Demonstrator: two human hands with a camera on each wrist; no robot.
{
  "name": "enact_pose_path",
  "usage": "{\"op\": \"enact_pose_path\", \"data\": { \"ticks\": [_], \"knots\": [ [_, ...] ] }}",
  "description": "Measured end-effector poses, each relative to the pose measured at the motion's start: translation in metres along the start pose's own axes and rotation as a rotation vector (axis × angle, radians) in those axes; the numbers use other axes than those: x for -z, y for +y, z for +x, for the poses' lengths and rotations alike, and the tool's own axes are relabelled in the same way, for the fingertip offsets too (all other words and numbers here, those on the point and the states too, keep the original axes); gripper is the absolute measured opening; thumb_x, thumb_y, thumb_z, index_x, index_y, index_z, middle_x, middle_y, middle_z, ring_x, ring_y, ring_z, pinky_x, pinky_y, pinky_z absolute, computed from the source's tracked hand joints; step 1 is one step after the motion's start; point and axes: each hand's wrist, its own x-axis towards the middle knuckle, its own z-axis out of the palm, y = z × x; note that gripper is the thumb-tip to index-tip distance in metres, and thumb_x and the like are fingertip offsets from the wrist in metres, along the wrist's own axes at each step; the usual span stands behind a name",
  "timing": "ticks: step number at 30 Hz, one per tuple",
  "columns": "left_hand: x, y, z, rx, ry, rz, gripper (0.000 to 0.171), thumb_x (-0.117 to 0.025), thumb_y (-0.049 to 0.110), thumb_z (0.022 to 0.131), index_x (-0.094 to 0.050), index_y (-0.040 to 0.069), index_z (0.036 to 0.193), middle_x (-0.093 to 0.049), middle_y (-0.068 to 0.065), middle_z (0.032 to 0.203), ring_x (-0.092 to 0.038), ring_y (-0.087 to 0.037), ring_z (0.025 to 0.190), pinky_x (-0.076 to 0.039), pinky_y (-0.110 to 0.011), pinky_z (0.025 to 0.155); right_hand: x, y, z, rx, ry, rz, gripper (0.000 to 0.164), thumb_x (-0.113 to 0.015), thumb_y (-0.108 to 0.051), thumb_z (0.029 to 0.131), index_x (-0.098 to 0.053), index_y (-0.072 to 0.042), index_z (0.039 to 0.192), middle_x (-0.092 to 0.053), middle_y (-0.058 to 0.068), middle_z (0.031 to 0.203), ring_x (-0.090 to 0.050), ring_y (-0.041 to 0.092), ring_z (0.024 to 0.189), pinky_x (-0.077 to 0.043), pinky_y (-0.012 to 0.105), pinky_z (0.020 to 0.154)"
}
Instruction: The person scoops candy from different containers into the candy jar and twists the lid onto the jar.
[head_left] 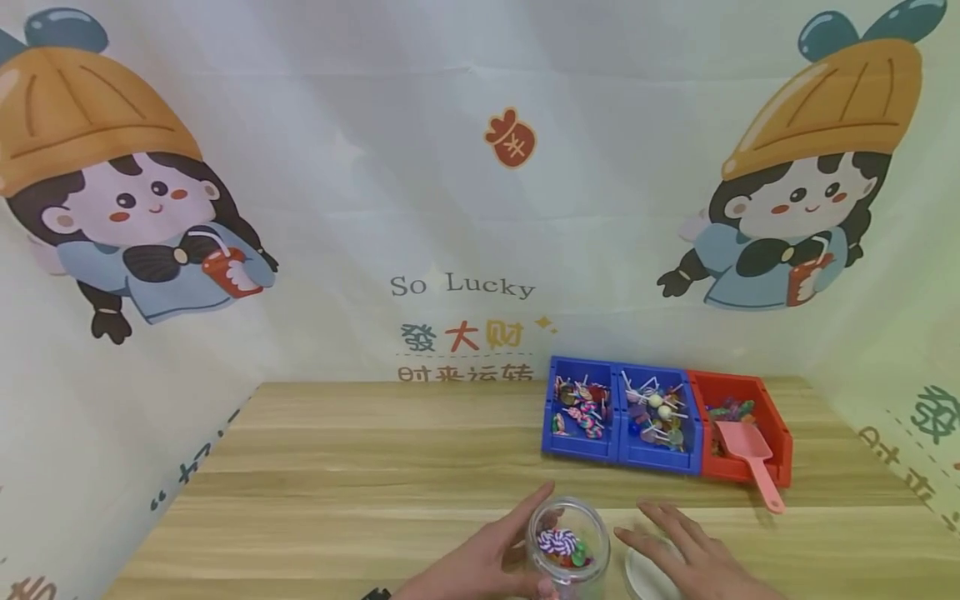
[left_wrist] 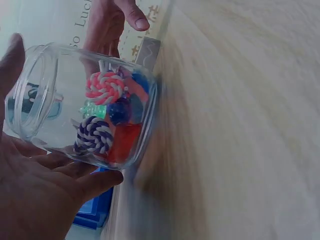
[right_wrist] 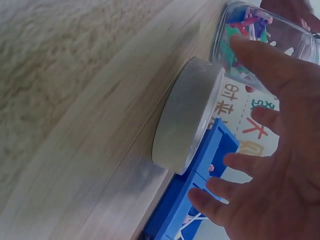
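A clear glass jar point(head_left: 592, 586) stands near the table's front edge. My left hand point(head_left: 483, 557) holds it from the left, thumb on one side and fingers on the other. Inside lie a purple-and-white swirl candy point(left_wrist: 94, 136), a pink-and-white swirl candy point(left_wrist: 105, 88) and several small coloured pieces. The jar's mouth is uncovered. Just right of the jar, my right hand point(head_left: 693, 550) hovers with fingers spread over a round whitish lid point(right_wrist: 187, 115), which lies flat on the table. In the right wrist view a gap shows between those fingers and the lid.
Behind the hands stand two blue bins point(head_left: 581, 455) of lollipops and swirl candies, joined to a red bin point(head_left: 783, 458) with small coloured pieces. A pink scoop point(head_left: 750, 446) rests in the red bin, its handle jutting over the front. A printed cloth point(head_left: 337, 208) encloses the table point(head_left: 337, 467).
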Motion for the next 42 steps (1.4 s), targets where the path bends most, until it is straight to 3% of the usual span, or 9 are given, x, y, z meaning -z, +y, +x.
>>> {"op": "enact_pose_path", "data": {
  "ticks": [3, 8, 12, 20, 27, 32, 37, 42],
  "knots": [
    [0.000, -0.004, 0.001, -0.038, 0.022, 0.054, 0.088, -0.072, 0.033, 0.086, -0.014, 0.037, 0.152, -0.038, -0.006, 0.152, -0.038, -0.018, 0.140, -0.039, -0.037, 0.112, -0.001, 0.002, 0.004, 0.000, -0.071, 0.022, 0.075, -0.059, -0.069, 0.079, -0.036, -0.040, 0.144, -0.035, 0.014, 0.149, -0.034, 0.049, 0.132, -0.035, 0.079, 0.087],
    [0.000, -0.005, 0.003, -0.069, 0.032, 0.076, 0.076, -0.071, 0.030, 0.087, -0.026, 0.036, 0.148, -0.046, -0.007, 0.145, -0.048, -0.009, 0.128, -0.045, -0.021, 0.102, -0.005, 0.008, 0.006, -0.016, -0.128, 0.045, 0.065, -0.063, -0.063, 0.080, -0.046, -0.036, 0.137, -0.044, 0.012, 0.141, -0.043, 0.043, 0.122, -0.039, 0.075, 0.089],
    [-0.001, -0.002, 0.003, -0.052, 0.033, 0.072, 0.069, -0.071, 0.029, 0.087, -0.033, 0.036, 0.144, -0.049, -0.003, 0.141, -0.049, -0.008, 0.124, -0.046, -0.020, 0.100, -0.008, 0.013, 0.007, -0.022, -0.126, 0.017, 0.061, -0.064, -0.063, 0.079, -0.052, -0.032, 0.130, -0.046, 0.011, 0.138, -0.045, 0.038, 0.119, -0.042, 0.071, 0.090],
    [0.000, -0.002, 0.004, -0.057, 0.027, 0.062, 0.069, -0.071, 0.027, 0.087, -0.034, 0.035, 0.144, -0.049, -0.003, 0.141, -0.049, -0.009, 0.124, -0.046, -0.020, 0.100, -0.005, 0.011, 0.006, 0.021, -0.090, -0.052, 0.064, -0.059, -0.069, 0.079, -0.051, -0.031, 0.130, -0.048, 0.007, 0.133, -0.048, 0.031, 0.112, -0.051, 0.059, 0.087],
    [-0.001, -0.001, 0.006, -0.044, 0.028, 0.073, 0.068, -0.071, 0.028, 0.086, -0.035, 0.036, 0.143, -0.051, -0.002, 0.140, -0.049, -0.009, 0.124, -0.046, -0.021, 0.100, 0.022, 0.000, 0.006, 0.019, -0.067, -0.089, 0.071, -0.069, -0.059, 0.077, -0.050, -0.020, 0.133, -0.050, 0.008, 0.132, -0.050, 0.032, 0.116, -0.054, 0.053, 0.085],
    [0.000, 0.000, 0.007, -0.015, 0.034, 0.061, 0.067, -0.072, 0.029, 0.085, -0.037, 0.037, 0.141, -0.052, 0.002, 0.139, -0.048, -0.009, 0.127, -0.046, -0.025, 0.103, 0.051, -0.014, 0.004, 0.015, -0.004, -0.030, 0.063, -0.068, -0.051, 0.083, -0.046, -0.028, 0.137, -0.047, 0.000, 0.137, -0.047, 0.030, 0.124, -0.057, 0.044, 0.084],
    [0.002, 0.001, 0.008, -0.012, -0.008, 0.029, 0.065, -0.070, 0.028, 0.087, -0.037, 0.037, 0.141, -0.050, 0.002, 0.141, -0.048, -0.009, 0.127, -0.045, -0.023, 0.102, 0.071, -0.030, 0.002, 0.130, 0.096, -0.040, 0.061, -0.066, -0.051, 0.085, -0.042, -0.035, 0.139, -0.045, -0.004, 0.136, -0.047, 0.027, 0.123, -0.059, 0.035, 0.081],
    [0.006, -0.001, 0.012, -0.066, -0.098, 0.046, 0.065, -0.067, 0.024, 0.090, -0.033, 0.034, 0.145, -0.046, -0.001, 0.145, -0.047, -0.010, 0.129, -0.044, -0.019, 0.102, 0.083, -0.050, 0.005, 0.176, 0.056, -0.008, 0.058, -0.056, -0.061, 0.086, -0.039, -0.042, 0.138, -0.043, -0.009, 0.137, -0.046, 0.023, 0.123, -0.059, 0.032, 0.083]
  ]
}}
